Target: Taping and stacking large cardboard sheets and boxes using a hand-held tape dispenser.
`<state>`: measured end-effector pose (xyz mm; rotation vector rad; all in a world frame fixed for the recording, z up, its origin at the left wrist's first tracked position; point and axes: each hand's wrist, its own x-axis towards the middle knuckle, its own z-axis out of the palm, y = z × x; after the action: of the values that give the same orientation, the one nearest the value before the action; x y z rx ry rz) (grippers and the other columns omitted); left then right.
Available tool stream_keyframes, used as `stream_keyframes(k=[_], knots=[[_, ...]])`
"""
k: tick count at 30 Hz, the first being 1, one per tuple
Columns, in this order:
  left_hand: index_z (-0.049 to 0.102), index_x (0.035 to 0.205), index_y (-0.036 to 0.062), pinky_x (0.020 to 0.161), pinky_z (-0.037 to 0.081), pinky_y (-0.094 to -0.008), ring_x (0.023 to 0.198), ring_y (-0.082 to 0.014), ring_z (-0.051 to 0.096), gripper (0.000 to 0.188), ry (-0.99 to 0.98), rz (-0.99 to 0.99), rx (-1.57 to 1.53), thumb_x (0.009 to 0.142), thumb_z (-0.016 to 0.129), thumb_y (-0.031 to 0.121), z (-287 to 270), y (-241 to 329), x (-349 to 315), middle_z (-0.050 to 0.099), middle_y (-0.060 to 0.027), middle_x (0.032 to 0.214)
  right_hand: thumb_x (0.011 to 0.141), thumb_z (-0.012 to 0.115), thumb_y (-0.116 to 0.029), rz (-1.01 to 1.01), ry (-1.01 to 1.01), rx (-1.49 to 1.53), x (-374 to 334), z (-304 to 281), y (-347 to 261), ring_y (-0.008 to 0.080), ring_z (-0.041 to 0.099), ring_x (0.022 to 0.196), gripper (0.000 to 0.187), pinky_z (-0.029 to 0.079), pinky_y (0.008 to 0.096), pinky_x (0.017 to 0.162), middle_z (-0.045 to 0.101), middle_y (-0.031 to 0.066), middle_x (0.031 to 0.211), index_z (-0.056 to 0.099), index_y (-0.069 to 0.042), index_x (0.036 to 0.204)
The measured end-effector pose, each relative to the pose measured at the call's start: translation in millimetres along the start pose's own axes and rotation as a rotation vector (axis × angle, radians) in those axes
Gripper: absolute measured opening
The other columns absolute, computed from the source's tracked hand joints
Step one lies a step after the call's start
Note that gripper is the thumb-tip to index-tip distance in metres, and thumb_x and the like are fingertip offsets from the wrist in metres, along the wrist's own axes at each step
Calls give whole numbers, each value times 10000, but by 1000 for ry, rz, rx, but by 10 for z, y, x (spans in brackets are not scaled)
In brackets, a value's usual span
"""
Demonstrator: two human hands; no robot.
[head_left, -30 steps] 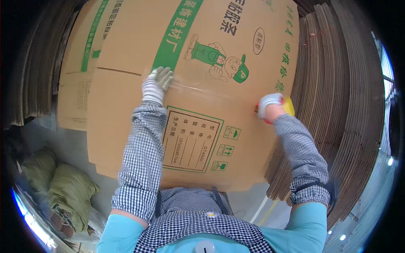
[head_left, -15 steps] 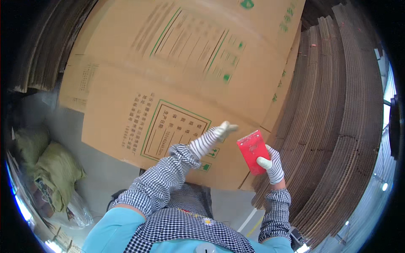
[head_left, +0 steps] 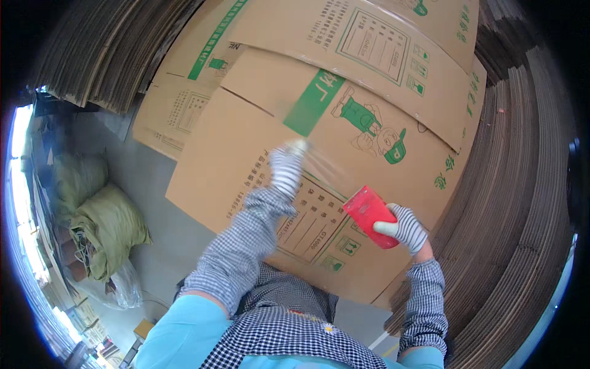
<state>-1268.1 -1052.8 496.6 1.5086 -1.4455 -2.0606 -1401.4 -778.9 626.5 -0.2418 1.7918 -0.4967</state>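
A large flat brown cardboard box (head_left: pixel 246 141) with green printing lies in front of me on a stack of similar boxes. My left hand (head_left: pixel 287 167), in a white knit glove, rests on the cardboard, blurred by motion, with a strip of clear tape stretching from it toward the right. My right hand (head_left: pixel 405 229), also gloved, grips a red tape dispenser (head_left: pixel 369 215) held just above the box's lower right part.
Tall stacks of flattened cardboard (head_left: pixel 522 203) rise at the right and at the upper left (head_left: pixel 117 55). Green sacks (head_left: pixel 101 224) and a clear plastic bag lie on the grey floor (head_left: pixel 153 184) at the left.
My left hand has slid up and left across the box, pulling tape. The red dispenser has stayed low at the right while the view shifted over the boxes.
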Motion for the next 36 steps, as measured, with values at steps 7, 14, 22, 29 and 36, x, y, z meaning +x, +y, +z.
stream_keyframes(k=[7, 14, 22, 29, 36], knots=[[529, 1367, 51, 1202, 104, -503, 1459, -437, 183, 658, 123, 311, 1362, 822, 729, 360, -437, -33, 1745, 155, -230, 1606, 684, 714, -660, 296, -49, -307, 1603, -403, 58, 341, 703, 878, 785, 542, 416, 811, 714, 233, 940, 708, 32, 1055], [358, 1429, -38, 1108, 395, -514, 1345, -424, 414, 642, -288, -377, -710, 939, 645, 262, 127, -180, 2110, 369, -264, 1485, 718, 684, -702, 339, -89, -364, 2376, -939, -128, 344, 685, 943, 780, 520, 413, 831, 712, 218, 969, 717, 16, 1019], [404, 1377, -89, 1016, 519, -465, 1224, -407, 553, 462, -32, -389, -487, 1040, 469, 219, 789, -457, 2262, 473, -309, 1383, 811, 718, -520, 487, -75, -366, 1603, -1692, 1247, 280, 693, 897, 649, 525, 374, 823, 720, 176, 1000, 668, 39, 1137], [408, 1392, -74, 1027, 496, -492, 1258, -408, 522, 504, -167, -479, -589, 1016, 493, 250, 1348, -334, 2488, 495, -262, 1394, 808, 627, -560, 680, -153, -934, 1967, -2309, 455, 343, 685, 1006, 610, 533, 395, 855, 705, 200, 1081, 718, -31, 1097], [594, 1168, -59, 1002, 499, -433, 1100, -310, 620, 381, -629, -283, -988, 962, 471, 237, 1189, -511, 3736, 651, -210, 1149, 843, 602, -536, 517, 21, -1300, 1129, -3353, 741, 278, 687, 1010, 531, 361, 435, 1064, 733, 150, 1013, 745, -46, 986]])
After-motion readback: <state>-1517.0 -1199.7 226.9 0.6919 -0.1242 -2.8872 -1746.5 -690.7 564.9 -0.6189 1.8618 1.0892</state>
